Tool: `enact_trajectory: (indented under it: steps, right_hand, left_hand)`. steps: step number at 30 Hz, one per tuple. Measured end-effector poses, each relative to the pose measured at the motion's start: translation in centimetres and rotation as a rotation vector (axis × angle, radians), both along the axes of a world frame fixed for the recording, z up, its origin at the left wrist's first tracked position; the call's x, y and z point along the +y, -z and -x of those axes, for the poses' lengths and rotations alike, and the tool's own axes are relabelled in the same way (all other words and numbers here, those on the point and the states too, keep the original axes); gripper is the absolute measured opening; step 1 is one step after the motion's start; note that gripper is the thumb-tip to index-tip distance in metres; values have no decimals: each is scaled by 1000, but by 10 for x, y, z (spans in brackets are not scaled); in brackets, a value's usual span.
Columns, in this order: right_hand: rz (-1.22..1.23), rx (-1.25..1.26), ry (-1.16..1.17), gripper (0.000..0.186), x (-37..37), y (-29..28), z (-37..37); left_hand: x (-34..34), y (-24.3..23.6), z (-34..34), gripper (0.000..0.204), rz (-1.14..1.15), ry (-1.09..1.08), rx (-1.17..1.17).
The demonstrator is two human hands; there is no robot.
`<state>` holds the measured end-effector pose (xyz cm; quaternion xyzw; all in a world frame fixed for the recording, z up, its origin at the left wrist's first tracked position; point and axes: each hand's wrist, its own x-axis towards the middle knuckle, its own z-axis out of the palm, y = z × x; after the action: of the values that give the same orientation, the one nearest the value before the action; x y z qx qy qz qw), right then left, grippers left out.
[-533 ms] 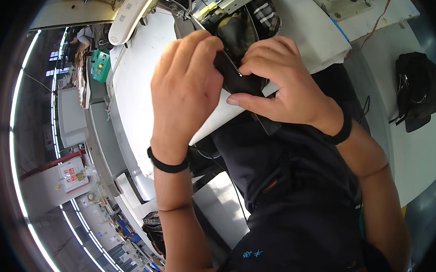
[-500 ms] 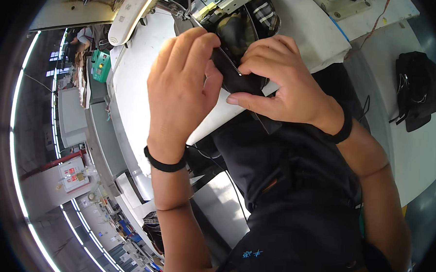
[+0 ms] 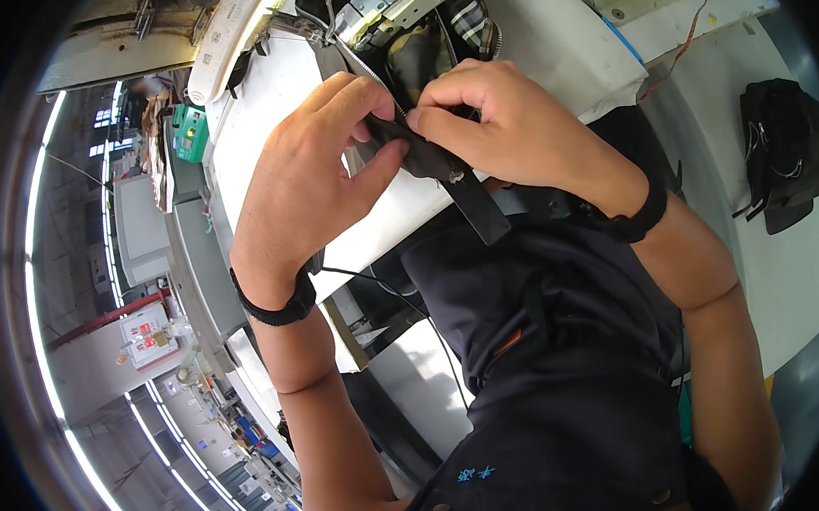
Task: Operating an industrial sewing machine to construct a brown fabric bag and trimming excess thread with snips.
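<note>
A dark fabric piece with a metal-toothed zipper lies over the edge of the white sewing table. My left hand pinches its folded dark edge between thumb and fingers. From the right, my right hand grips the same piece beside the zipper, with thumb and forefinger pressed together near the teeth. Below the hands hangs a flat black strap end. Camouflage fabric and a plaid patch show beyond the fingers, next to the metal sewing-machine parts.
The white machine arm stands at the upper left. A black bag lies on the pale surface at right. A green box sits at far left. A dark apron covers my lap; a thin cable runs beside it.
My left hand has moved left and slightly down, now pinching the dark edge. My right hand has shifted up and left, its fingers closing near the zipper. The dark fabric is folded between them.
</note>
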<state>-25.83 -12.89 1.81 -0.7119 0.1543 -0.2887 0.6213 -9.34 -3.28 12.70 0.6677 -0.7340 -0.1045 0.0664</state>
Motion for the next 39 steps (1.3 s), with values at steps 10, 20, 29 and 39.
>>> enact_trajectory:
  steps: [10, 20, 29, 39]
  right_hand:
    - [3, 127, -27, 24, -13, 3, -11]
    - [-68, 114, -80, 25, -18, 0, -8]
    - [74, 115, -206, 26, -27, -2, -11]
    - [-105, 93, -135, 29, -20, -1, -13]
  left_hand:
    - [17, 19, 11, 40, 154, -94, 128]
    - [35, 42, 24, 29, 380, -178, 249]
    - [58, 75, 39, 34, 182, -510, 593]
    - [55, 107, 54, 40, 3, -700, 1706]
